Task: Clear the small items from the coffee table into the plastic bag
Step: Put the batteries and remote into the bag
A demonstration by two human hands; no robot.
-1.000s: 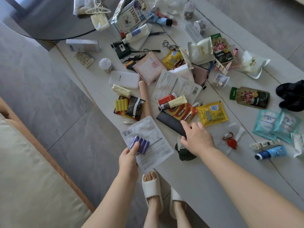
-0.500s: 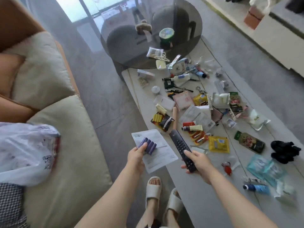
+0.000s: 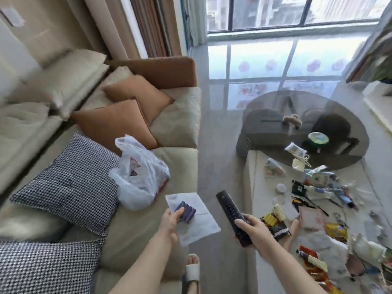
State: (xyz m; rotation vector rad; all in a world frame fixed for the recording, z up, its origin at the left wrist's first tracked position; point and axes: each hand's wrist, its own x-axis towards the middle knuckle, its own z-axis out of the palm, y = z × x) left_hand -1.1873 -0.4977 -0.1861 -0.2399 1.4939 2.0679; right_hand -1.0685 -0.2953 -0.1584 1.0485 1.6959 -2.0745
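A white plastic bag lies open on the beige sofa seat, left of centre. My left hand pinches a printed paper sheet and a purple pack of small cylinders together, held over the sofa edge just right of the bag. My right hand grips a black remote control above the gap between sofa and coffee table. Several small packets, tubes and papers litter the table at the right.
A checked cushion and orange cushions sit on the sofa behind the bag. A round dark glass table stands beyond the coffee table. Grey floor runs between sofa and table. A slippered foot shows below.
The view swung left and up toward the sofa. Both hands moved away from the table toward the bag, the left carrying the paper and purple pack, the right carrying the remote lifted from the table.
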